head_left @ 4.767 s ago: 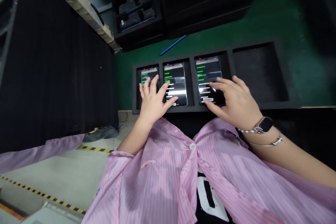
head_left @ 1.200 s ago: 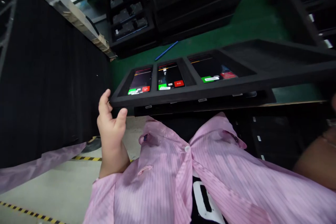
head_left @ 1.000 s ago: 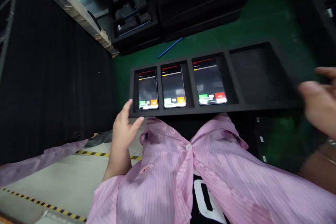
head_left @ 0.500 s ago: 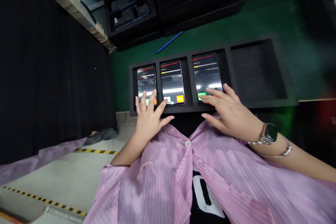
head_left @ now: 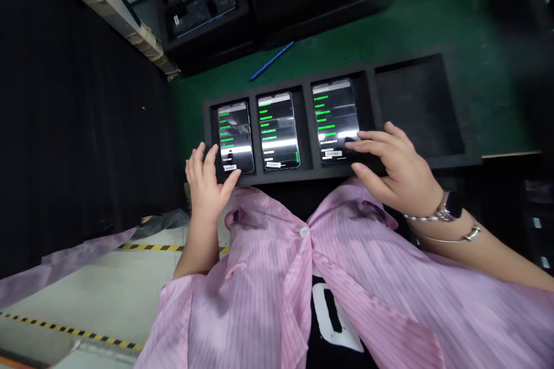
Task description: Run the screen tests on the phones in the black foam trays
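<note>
Three smartphones are seated upright in the three left compartments of a black foam tray, one phone per compartment, screens up and lit with lines of green text on black. The left phone is nearest the left hand, which is held open with fingers spread and nothing gripped. Its fingertips and thumb are raised around the tray's near-left corner, just beside the phone's lower-left edge; contact with the tray cannot be told. The right hand is also open, fingers spread and not pinching anything. Its fingers are extended over the lower-right part of the right phone, and whether the screen is touched cannot be told. The middle phone is between the other two and is touched by neither hand.

A smartwatch and a thin metal bangle are worn on the right wrist. A pink striped smock is worn open over a black T-shirt with white print. A blue stylus is lying on the green mat just beyond the tray. A black foam case holding dark devices is seen at top left, with a black curtain to the left. Yellow-and-black hazard tape is laid along the floor at lower left.
</note>
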A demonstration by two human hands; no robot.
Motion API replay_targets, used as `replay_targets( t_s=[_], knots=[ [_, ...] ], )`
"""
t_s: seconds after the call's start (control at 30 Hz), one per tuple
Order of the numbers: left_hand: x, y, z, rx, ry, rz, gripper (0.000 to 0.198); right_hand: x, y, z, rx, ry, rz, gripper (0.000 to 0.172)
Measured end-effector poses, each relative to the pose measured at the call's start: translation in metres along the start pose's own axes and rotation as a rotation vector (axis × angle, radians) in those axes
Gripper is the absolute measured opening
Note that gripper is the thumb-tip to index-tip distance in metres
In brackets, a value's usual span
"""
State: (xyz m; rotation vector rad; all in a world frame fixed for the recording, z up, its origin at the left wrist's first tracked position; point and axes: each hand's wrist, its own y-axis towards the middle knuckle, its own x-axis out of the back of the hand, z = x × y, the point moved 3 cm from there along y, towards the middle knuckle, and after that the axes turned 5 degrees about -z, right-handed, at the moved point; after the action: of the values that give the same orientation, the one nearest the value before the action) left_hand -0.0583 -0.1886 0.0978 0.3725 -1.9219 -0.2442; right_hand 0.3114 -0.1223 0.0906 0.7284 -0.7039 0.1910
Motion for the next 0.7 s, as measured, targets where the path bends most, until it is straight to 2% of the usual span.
replay_targets(
  t_s=[0.13, 0.27, 0.37, 0.43, 0.6, 0.7],
  knots=[
    [-0.011, -0.003, 0.006, 0.066, -0.036, 0.001, 0.07, -0.005, -0.001, -0.003, -0.007, 0.005, 0.001, 0.034],
    [-0.013, -0.006, 0.003, 0.032, -0.035, -0.051, 0.065, -0.005, 0.0, -0.002, -0.077, -0.039, 0.066, 0.035],
    [-0.013, -0.006, 0.003, 0.022, -0.052, -0.08, 0.062, -0.004, 0.005, 0.007, -0.099, -0.044, 0.116, 0.037],
    [-0.013, -0.007, 0.004, 0.02, -0.068, -0.088, 0.061, -0.008, 0.014, 0.019, -0.063, -0.003, 0.128, 0.04],
    [-0.015, -0.009, 0.007, 0.037, -0.074, -0.085, 0.059, -0.045, 0.036, 0.048, 0.13, 0.077, 0.303, 0.054],
    [-0.015, -0.011, 0.007, 0.044, -0.064, -0.061, 0.057, -0.064, 0.041, 0.054, 0.143, 0.04, 0.351, 0.059]
  ],
)
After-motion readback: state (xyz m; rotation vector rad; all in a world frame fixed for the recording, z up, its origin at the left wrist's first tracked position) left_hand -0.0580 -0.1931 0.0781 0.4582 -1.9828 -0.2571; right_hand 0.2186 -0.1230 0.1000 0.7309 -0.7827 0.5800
